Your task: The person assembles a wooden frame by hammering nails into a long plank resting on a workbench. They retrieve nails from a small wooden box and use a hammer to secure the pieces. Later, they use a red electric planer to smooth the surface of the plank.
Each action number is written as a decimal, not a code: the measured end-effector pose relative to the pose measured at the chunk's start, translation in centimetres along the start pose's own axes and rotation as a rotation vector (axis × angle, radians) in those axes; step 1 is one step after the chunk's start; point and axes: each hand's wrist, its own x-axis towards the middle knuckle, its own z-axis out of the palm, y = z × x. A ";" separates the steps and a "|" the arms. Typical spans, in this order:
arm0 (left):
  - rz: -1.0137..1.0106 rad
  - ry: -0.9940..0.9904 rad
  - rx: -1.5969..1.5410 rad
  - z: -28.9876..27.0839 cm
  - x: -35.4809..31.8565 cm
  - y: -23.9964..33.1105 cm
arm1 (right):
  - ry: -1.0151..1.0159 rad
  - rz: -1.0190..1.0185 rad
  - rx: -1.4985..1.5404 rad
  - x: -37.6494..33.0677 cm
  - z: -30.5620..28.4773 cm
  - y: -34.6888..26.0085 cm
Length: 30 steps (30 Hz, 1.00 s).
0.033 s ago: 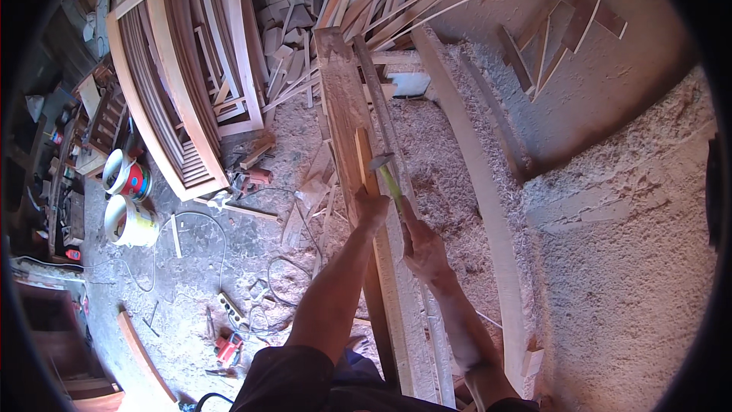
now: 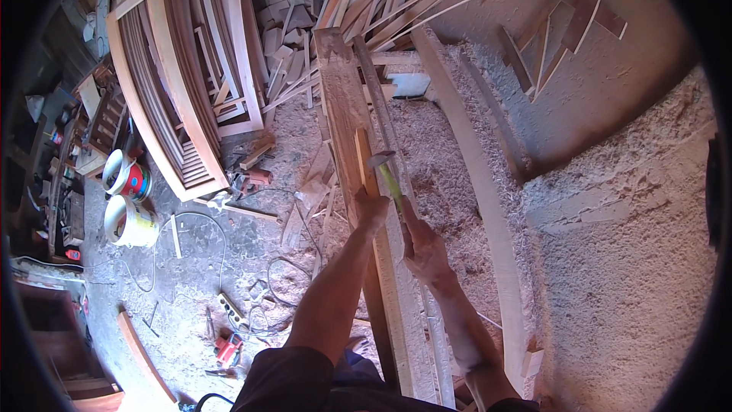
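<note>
My right hand (image 2: 425, 253) is wrapped round the handle of a hammer (image 2: 391, 181), which has a green section below its dark metal head. The hammer head is just right of a narrow light-brown wooden strip (image 2: 362, 151); whether they touch I cannot tell. My left hand (image 2: 371, 210) closes round this strip lower down. Beneath the strip runs a long, thick wooden beam (image 2: 341, 84), stretching away from my body. Whatever the left fingertips press against is hidden.
Slatted wooden frames (image 2: 156, 38) lie at the far left, beside a heap of offcuts (image 2: 286, 53). Two buckets (image 2: 131, 221), cables and a red power tool (image 2: 229, 349) stand or lie on the left floor. A curved board (image 2: 480, 175) and wood shavings (image 2: 450, 183) are on the right.
The hammer head has tilted slightly and shifted a little up and left. Both hands and the wooden strip stay in place.
</note>
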 end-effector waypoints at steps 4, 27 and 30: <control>0.015 0.020 -0.018 0.0 0.3 -1.0 | 0.126 -0.129 0.014 0.8 -1.6 -2.5; 0.070 -0.004 0.046 2.0 0.8 -1.2 | -0.203 0.088 -0.112 1.9 0.1 3.2; -0.004 0.073 0.025 0.3 1.3 -2.8 | 0.180 -0.158 0.049 3.5 -3.1 -3.9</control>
